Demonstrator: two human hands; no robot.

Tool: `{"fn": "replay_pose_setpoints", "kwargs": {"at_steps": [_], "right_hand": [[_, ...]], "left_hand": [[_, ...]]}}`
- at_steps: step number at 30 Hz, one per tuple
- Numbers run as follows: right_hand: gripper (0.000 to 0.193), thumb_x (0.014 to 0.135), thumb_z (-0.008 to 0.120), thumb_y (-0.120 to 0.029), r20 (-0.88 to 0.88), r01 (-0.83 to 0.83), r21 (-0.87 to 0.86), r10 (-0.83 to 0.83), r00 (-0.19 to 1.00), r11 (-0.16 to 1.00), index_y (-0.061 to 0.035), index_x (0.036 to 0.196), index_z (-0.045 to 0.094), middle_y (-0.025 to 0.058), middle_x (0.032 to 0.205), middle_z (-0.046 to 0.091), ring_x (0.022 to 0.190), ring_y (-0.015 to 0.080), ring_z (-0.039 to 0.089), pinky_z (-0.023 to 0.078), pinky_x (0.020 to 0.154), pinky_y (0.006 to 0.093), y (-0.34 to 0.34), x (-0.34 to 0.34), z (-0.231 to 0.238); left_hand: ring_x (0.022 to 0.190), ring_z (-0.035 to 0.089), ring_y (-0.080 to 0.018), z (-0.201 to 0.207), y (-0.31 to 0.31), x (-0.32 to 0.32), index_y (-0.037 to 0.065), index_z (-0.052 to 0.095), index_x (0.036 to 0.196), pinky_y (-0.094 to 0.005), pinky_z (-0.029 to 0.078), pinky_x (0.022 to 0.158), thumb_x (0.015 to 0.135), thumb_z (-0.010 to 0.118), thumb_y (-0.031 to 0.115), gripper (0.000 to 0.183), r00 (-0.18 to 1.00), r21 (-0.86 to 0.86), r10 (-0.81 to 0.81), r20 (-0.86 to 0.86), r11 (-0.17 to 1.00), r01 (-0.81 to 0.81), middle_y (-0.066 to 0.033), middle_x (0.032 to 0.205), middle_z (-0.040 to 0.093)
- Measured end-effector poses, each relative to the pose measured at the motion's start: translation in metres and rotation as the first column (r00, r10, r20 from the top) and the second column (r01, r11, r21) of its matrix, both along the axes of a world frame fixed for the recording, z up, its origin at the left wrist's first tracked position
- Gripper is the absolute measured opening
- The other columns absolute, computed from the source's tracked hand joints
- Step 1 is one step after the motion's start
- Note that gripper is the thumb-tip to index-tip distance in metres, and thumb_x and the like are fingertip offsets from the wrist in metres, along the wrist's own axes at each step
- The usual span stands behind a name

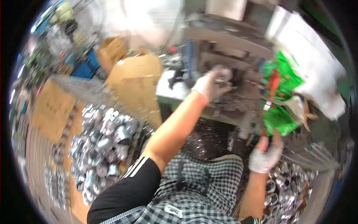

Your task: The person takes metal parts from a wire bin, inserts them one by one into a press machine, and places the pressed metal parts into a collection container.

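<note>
Reaching forward to the grey machine, my left hand wears a white glove with bare fingertips. Its fingers are closed round a shiny, round metal cup-like part in front of the machine's working area; motion blurs the exact grip. My right hand, also in a white glove, is lower and to the right. Its thumb and fingers stand apart and point up toward a green plastic bag, with nothing visible in them. Whether the fingertips touch the bag I cannot tell.
A large heap of shiny metal cups lies at the left, and another pile of metal parts at the right. Cardboard stands beyond the left heap. White sheeting hangs at the far right. Dark metal shavings lie below the machine.
</note>
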State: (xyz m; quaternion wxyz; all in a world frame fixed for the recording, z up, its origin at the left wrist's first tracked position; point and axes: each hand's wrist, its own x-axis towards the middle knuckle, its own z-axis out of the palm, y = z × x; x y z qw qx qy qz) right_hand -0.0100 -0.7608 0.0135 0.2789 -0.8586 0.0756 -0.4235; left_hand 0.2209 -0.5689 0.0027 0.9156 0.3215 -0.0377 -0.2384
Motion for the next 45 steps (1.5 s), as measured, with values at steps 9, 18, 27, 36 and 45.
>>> {"fn": "replay_pose_setpoints", "kwargs": {"at_steps": [9,18,27,36,45], "right_hand": [[0.055,0.099,0.044,-0.042,-0.237,-0.430,0.044,0.427,0.872,0.902,0.0028,0.132,0.047,0.0177,0.122,0.058,0.110,0.0272,0.057,0.046,0.090,0.0350,-0.186,0.127,-0.010],[0.058,0.097,0.043,-0.044,-0.431,-0.237,-0.069,0.186,0.883,0.969,0.0023,0.131,0.049,0.0182,0.128,0.054,0.114,0.0268,0.054,0.039,0.099,0.0333,-0.207,0.144,-0.025],[0.043,0.098,0.043,-0.039,-0.343,-0.267,-0.062,0.231,0.911,0.962,-0.0026,0.116,0.059,0.0169,0.105,0.065,0.097,0.0286,0.061,0.045,0.086,0.0364,-0.182,0.145,-0.022],[0.043,0.098,0.047,-0.031,-0.413,-0.126,-0.077,0.084,0.907,0.989,-0.0019,0.129,0.054,0.0232,0.127,0.056,0.116,0.0258,0.053,0.041,0.096,0.0352,-0.133,0.114,0.014],[0.073,0.091,0.041,-0.059,-0.381,-0.129,0.797,0.658,0.650,0.589,0.0035,0.127,0.050,0.0276,0.100,0.065,0.081,0.0415,0.066,0.054,0.073,0.0458,-0.059,-0.038,0.033]], "left_hand": [[0.078,0.062,-0.0182,-0.069,0.181,-0.195,0.003,0.040,0.137,-0.0279,0.054,0.067,0.092,0.063,0.031,0.057,0.953,0.507,0.234,-0.194,0.855,-0.107,-0.0126,0.109,0.057],[0.105,0.062,-0.0320,-0.040,0.330,-0.208,-0.002,0.044,0.132,-0.0350,0.049,0.090,0.076,0.068,0.036,0.073,0.740,0.823,0.400,0.541,-0.434,-0.367,-0.0233,0.114,0.062],[0.081,0.061,-0.0160,-0.121,0.461,-0.137,0.006,0.068,0.104,-0.0311,0.050,0.074,0.069,0.078,0.034,0.046,0.982,0.936,-0.082,0.171,-0.298,-0.187,-0.0061,0.091,0.067],[0.084,0.063,-0.0140,-0.069,0.413,-0.172,0.005,0.058,0.115,-0.0262,0.050,0.073,0.082,0.059,0.006,0.034,0.801,0.839,0.278,0.530,-0.035,-0.543,-0.0014,0.097,0.066],[0.107,0.056,-0.0233,-0.036,0.308,-0.235,0.008,0.048,0.130,-0.0400,0.046,0.093,0.084,0.067,0.038,0.058,0.865,-0.041,0.472,0.169,0.880,-0.473,-0.0079,0.121,0.057]]}}
